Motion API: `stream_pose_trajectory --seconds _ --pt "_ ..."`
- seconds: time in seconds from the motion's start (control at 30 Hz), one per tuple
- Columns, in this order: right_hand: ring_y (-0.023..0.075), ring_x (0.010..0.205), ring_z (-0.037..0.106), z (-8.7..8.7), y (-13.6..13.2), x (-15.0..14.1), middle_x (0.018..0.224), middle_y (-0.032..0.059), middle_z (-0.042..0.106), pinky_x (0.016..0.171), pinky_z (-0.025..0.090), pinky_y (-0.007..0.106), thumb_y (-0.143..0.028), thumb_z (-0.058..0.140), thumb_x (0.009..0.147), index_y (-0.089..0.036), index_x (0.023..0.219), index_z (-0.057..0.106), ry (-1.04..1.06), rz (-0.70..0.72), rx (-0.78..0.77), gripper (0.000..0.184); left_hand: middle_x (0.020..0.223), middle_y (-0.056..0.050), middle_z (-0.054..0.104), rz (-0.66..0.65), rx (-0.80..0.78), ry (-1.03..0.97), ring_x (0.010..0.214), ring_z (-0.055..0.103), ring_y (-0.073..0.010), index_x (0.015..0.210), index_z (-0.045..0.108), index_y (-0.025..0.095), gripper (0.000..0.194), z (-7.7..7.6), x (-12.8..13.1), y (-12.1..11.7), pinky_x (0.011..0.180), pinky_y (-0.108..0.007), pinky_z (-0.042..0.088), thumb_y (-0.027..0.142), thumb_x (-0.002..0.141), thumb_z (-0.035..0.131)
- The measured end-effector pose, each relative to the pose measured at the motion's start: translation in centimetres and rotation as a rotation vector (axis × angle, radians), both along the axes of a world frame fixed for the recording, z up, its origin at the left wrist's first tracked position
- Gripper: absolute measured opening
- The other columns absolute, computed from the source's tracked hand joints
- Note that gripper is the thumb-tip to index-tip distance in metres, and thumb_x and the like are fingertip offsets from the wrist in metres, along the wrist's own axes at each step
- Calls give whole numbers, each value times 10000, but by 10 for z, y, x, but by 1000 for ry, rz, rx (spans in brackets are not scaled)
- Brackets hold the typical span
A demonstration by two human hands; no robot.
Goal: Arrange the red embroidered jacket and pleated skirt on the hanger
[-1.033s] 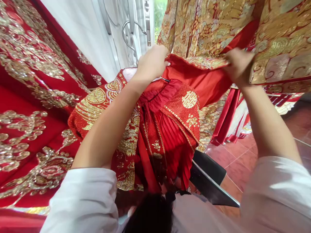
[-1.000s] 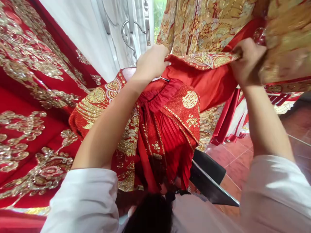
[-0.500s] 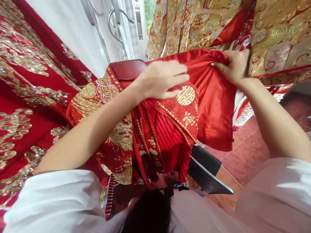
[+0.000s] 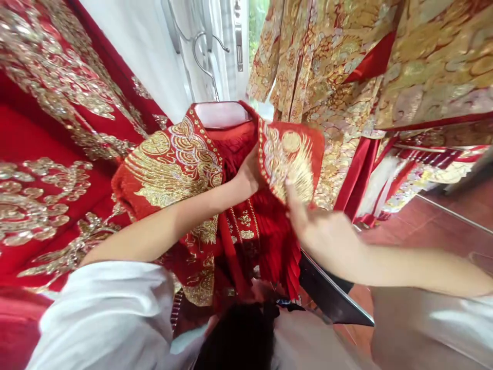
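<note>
A red jacket with gold and silver embroidery (image 4: 175, 159) hangs on a hanger with a metal hook (image 4: 210, 64). My left hand (image 4: 249, 172) reaches across the front opening and under the edge of the right-hand panel; its fingers are hidden behind the cloth. My right hand (image 4: 327, 239), somewhat blurred, grips the lower part of that panel (image 4: 290, 149), one digit lying over the gold embroidery. Inside the jacket's opening shows a red pleated garment (image 4: 275, 231) with gold trim.
To the left hangs a red garment with beaded gold decoration (image 4: 57, 190). Gold patterned garments (image 4: 327, 56) hang at the upper right. White curtain cloth (image 4: 127, 36) is behind the hanger. Below right, a dark flat object with a metal edge (image 4: 335, 298) stands above red floor tiles (image 4: 427, 221).
The red lining held out to the right is no longer spread, and the embroidered panel now lies facing forward. My right hand came down and left; my left hand slipped under the panel's edge.
</note>
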State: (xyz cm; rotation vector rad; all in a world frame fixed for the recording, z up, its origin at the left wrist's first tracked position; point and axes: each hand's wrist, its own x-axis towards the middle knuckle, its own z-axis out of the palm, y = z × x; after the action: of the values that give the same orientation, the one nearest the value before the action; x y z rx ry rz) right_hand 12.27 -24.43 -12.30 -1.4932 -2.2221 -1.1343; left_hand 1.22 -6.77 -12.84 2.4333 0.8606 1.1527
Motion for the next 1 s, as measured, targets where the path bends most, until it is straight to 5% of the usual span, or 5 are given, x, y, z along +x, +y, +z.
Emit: stream_pose_trajectory --seconds 0.1,0.2,0.4,0.77,1.0 --pt "108 407 475 -37 26 -9 558 54 588 381 196 250 54 431 741 -4 1325 503 -30 20 -309 591 1063 -34 686 -54 92 235 1262 473 -262 918 690 196 234 1 -54 -38 1117 -573 225 352 851 530" --pt "140 486 538 -13 65 -4 608 59 617 444 333 252 -146 474 882 -60 1299 539 93 122 -459 430 887 -41 693 -172 198 643 988 633 -223 816 690 171 309 42 -102 -57 1088 -543 285 415 854 505" --pt "217 1019 556 79 168 17 1078 126 619 900 439 380 -448 526 887 -141 1221 552 433 516 -125 455 863 -75 597 582 392 349 961 560 -191 903 588 -21 435 112 -137 -25 951 -472 390 372 932 404" --pt "120 627 440 83 221 4 556 -18 360 696 440 263 -562 450 894 -186 579 367 825 660 -230 497 594 41 148 637 274 32 581 160 -61 513 177 191 530 111 -120 -11 771 -216 376 292 978 410" --pt "132 828 562 87 203 45 772 -3 608 820 479 287 -577 552 816 -142 828 630 711 824 -648 443 616 49 415 231 85 116 682 435 -69 683 550 100 389 97 -167 -9 858 -246 422 390 922 446"
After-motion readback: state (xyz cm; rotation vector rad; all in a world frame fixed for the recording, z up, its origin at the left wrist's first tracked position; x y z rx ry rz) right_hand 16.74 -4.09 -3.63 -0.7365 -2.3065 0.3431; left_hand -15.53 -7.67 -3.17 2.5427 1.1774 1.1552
